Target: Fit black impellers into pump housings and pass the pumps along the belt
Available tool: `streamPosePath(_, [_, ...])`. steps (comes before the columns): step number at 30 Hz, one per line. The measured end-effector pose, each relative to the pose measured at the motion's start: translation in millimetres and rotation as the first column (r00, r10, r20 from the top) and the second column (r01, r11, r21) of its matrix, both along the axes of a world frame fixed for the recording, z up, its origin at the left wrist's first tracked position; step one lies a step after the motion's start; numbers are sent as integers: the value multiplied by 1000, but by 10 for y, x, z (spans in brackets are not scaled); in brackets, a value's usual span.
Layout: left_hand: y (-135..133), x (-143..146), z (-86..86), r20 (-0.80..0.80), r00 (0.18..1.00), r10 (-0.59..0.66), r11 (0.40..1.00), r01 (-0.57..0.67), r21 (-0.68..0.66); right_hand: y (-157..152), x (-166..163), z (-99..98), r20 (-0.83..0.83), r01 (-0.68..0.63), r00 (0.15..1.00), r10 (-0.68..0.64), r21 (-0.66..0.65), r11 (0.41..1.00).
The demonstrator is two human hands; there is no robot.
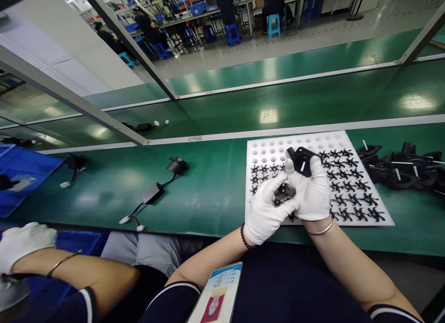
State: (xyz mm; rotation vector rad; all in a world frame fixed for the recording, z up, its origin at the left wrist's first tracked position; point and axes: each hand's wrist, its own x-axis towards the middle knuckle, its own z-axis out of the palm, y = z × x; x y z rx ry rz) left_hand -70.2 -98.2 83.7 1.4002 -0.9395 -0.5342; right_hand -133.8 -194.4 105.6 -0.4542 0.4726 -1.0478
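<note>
Through the head view, I have the right hand point(314, 193) pinching the black housing point(298, 155) above the white foam tray point(249, 151). The left hand point(266, 209) curls around a dark part point(285, 190); whether it grips it, I cannot tell. I judge the housing light, stiff and slightly slick, its white pin point(303, 166) probably fragile, so I'd hold the outer rim.

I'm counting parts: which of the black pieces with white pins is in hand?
The black housing in the wearer's right hand, above the white board; the others lie in the heap right of the board.
</note>
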Motion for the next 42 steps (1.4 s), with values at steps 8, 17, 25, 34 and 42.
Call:
streamPosePath(8, [-51, 40, 43, -430, 901, -59, 998, 64, -2, 67, -67, -60, -138, 68, 982, -126, -361, 930])
streamPosePath(17, [4, 115, 162, -219, 975, -28, 998, 39, 46, 65, -266, -198, -215, 66, 870, -444, -841, 537])
streamPosePath(25, [34, 125, 208, -89, 996, 20, 999, -17, 28, -20, -355, -234, -157, -27, 806, -571, -973, 230])
streamPosePath(34, [38, 266, 254, 10, 1000, 16, 995, -15, -101, -45, -572, -277, -228, -149, 857, -463, -968, 200])
streamPosePath(42, [61, 354, 349, 88, 994, -66, 994, 73, -76, -154, -676, -66, -384, -382, 822, -421, -919, 94])
